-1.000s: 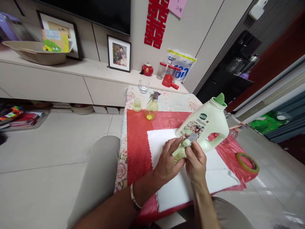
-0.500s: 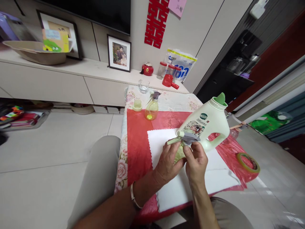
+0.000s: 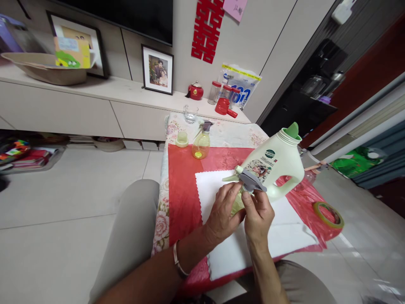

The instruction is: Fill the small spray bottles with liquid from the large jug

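My left hand [image 3: 223,213] is wrapped round the yellowish body of a spray bottle [image 3: 238,203] above the white cloth [image 3: 228,259]. Fingers and thumb of my right hand [image 3: 258,213] pinch the collar under its grey and pale green spray head [image 3: 251,179]. Just behind stands a large pale green jug [image 3: 276,158] with a green spout and no cap on it. A second spray bottle [image 3: 201,145] stands upright on the red covering [image 3: 183,185], beside a translucent cap [image 3: 182,139].
A glass mug [image 3: 190,114] stands at the table's back edge. Tape [image 3: 328,215] lies on red plastic at the right. On the shelf behind are a red pot [image 3: 195,91], lidded jars and a red scoop [image 3: 222,106].
The spray head has turned on the bottle, its grey part now tilting down to the right. Both hands keep nearly the same place.
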Tool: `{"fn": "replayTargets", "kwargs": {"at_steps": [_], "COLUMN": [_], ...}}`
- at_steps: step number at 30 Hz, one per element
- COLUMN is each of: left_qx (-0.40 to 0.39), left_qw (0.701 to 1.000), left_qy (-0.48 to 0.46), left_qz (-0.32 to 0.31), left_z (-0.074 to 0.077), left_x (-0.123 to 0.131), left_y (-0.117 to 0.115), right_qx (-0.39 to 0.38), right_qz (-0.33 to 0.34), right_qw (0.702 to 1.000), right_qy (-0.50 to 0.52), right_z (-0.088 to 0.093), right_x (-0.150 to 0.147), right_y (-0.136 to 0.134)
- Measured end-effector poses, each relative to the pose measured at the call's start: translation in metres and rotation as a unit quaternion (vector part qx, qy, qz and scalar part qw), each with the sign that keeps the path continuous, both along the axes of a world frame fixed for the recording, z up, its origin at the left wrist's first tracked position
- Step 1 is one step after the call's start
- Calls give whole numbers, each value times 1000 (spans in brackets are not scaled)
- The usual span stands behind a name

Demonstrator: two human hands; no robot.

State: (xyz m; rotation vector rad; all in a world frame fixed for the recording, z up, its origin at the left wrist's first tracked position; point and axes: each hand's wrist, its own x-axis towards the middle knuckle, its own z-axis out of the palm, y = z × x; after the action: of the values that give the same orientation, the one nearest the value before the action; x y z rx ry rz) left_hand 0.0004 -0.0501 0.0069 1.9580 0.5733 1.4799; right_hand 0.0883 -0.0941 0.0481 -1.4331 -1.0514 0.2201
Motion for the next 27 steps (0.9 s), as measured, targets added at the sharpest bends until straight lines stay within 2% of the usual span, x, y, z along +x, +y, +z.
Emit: {"fn": "replayTargets", "kwargs": {"at_steps": [10, 19, 27], "left_qx": [-6, -4, -9], "left_qw": [1000, 1000, 1000], "left_qy": [7, 17, 8], "left_qz": [-10, -2, -6], "left_z": [0, -1, -2], "left_x": [0, 0, 1], "left_y": [-2, -1, -1], "right_qx": [-23, -39, -43], "right_qz": [-28, -35, -35], "right_qw": [994, 996, 997], "right_qy": [-106, -66, -48], "right_z": [10, 5, 10], "right_x": [14, 13, 8], "right_y": [-2, 0, 0]}}
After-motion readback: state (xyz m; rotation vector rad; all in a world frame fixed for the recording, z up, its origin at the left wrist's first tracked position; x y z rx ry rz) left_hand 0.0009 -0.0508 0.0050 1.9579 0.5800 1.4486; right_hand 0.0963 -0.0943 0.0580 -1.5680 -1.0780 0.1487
